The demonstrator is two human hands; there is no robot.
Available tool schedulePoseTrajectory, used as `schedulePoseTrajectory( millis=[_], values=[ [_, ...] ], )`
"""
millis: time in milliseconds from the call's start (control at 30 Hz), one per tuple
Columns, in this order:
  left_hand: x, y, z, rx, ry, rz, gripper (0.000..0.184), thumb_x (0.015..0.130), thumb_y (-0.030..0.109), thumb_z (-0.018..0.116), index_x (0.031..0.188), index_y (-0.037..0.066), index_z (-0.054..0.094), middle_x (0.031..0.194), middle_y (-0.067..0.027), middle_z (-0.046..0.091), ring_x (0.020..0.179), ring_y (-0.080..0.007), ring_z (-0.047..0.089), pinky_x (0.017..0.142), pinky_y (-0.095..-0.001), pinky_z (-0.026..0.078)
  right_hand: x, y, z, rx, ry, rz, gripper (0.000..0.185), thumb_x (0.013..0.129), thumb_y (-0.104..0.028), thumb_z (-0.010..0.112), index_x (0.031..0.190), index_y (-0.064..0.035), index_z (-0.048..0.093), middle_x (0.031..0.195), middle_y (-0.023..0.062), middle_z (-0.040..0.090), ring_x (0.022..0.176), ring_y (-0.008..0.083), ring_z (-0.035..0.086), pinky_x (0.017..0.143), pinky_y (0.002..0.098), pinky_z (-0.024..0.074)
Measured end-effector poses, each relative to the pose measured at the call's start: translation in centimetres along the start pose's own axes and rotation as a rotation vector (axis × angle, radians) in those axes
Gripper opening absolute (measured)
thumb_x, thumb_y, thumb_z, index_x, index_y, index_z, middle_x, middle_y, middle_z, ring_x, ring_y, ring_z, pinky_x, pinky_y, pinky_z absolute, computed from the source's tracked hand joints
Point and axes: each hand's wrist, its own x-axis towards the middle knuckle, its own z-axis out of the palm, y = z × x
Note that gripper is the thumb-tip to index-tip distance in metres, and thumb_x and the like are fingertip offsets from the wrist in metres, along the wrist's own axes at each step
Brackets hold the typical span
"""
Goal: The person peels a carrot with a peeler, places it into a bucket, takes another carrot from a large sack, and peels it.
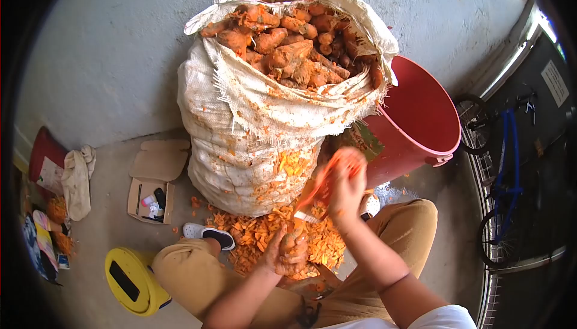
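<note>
My left hand is wrapped round a thick, dirt-coated carrot, low over the peelings between my legs. Above it, my right hand is closed on a red-orange blade tool, smeared by motion, so its exact kind cannot be told. Its pale edge lies close to the carrot's upper end; whether they touch is unclear. A heap of orange peelings covers the floor below. In front stands a large white woven sack, its mouth rolled back, full of carrots.
A red tub stands right of the sack. To the left are an open cardboard box with small items and a yellow lidded bin. A blue bicycle leans at the far right. The wall is behind.
</note>
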Motion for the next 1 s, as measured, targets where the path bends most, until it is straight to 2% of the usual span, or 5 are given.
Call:
schedulePoseTrajectory(
  millis=[133, 300, 567, 867, 1000],
  values=[
    [0.1, -1.0, -0.1, -0.122, -0.019, 0.041, 0.044, 0.079, 0.049, 0.043, 0.076, 0.005, 0.042, 0.049, -0.0004, 0.038, 0.033, -0.0089, 0.036, 0.039, -0.0320, 0.047, -1.0, 3.9, -1.2, -0.299, -0.029, -0.244, 0.021, 0.084, -0.013, 0.044, 0.100, -0.0034, 0.035, 0.074, 0.0065, 0.046, 0.051, 0.0136, 0.050, 0.042, 0.0237, 0.0412],
    [-0.5, -2.0, -0.2, -0.025, -0.030, -0.002, 0.042, 0.078, 0.047, 0.046, 0.076, 0.004, 0.042, 0.049, -0.0032, 0.044, 0.030, -0.0064, 0.032, 0.039, -0.0298, 0.047, 7.4, 0.6, -2.7, -0.068, 0.339, -0.222, 0.012, 0.086, -0.011, 0.040, 0.096, -0.0054, 0.035, 0.067, 0.0057, 0.046, 0.048, 0.0118, 0.049, 0.038, 0.0220, 0.0414],
    [-0.3, -1.3, -0.9, -0.083, -0.055, -0.008, 0.042, 0.079, 0.046, 0.045, 0.076, 0.004, 0.041, 0.051, -0.0038, 0.043, 0.032, -0.0091, 0.037, 0.041, -0.0337, 0.049, -1.9, 1.3, -0.2, -0.129, -0.112, -0.093, 0.016, 0.085, -0.010, 0.040, 0.099, -0.0047, 0.035, 0.071, 0.0060, 0.047, 0.049, 0.0120, 0.048, 0.045, 0.0226, 0.0427],
    [-1.1, -1.2, -0.7, 0.028, -0.098, -0.017, 0.041, 0.079, 0.044, 0.045, 0.078, 0.003, 0.041, 0.056, -0.0047, 0.046, 0.036, -0.0137, 0.044, 0.043, -0.0352, 0.050, 8.8, 3.0, -6.0, 0.041, 0.388, -0.092, 0.016, 0.085, -0.015, 0.044, 0.095, -0.0042, 0.038, 0.068, 0.0052, 0.048, 0.050, 0.0114, 0.048, 0.043, 0.0218, 0.0420],
    [-1.4, -0.3, -1.0, 0.194, -0.018, 0.035, 0.041, 0.076, 0.040, 0.052, 0.082, 0.000, 0.045, 0.062, -0.0049, 0.050, 0.042, -0.0198, 0.050, 0.042, -0.0380, 0.049, 7.9, 0.5, -5.3, 0.033, 0.203, -0.021, 0.018, 0.085, -0.015, 0.044, 0.099, -0.0055, 0.039, 0.069, 0.0060, 0.048, 0.052, 0.0133, 0.050, 0.045, 0.0229, 0.0438]
  ],
)
